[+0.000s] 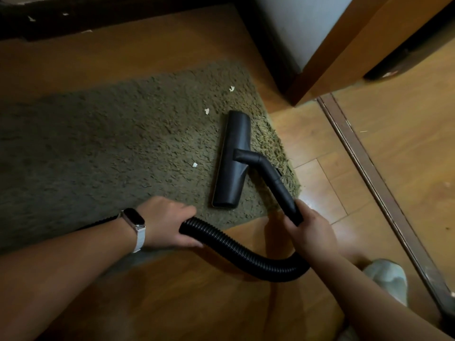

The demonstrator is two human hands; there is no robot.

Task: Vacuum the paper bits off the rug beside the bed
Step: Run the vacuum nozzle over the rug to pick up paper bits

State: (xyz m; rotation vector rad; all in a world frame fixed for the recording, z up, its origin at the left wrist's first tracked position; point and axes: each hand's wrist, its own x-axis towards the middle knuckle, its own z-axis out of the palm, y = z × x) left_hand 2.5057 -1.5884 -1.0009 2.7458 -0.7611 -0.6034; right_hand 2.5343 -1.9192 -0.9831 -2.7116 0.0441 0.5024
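Your olive-green shag rug (110,143) lies flat, and the vacuum's floor head (232,158) sits on its right end. The head is a long, flat black bar resting on the pile, with its length running away from you. A rigid black tube (275,183) leaves the middle of the head's right side, bends, and slants back toward you. Your right hand (310,230) grips its near end. From there a black ribbed hose (246,252) loops down and left of the head's near end into your left hand (167,222), which curls round it. Three small white paper bits lie on the rug:
- one (231,88) beyond the head's far end
- one (206,111) just left of that end
- one (194,165) left of the head's middle
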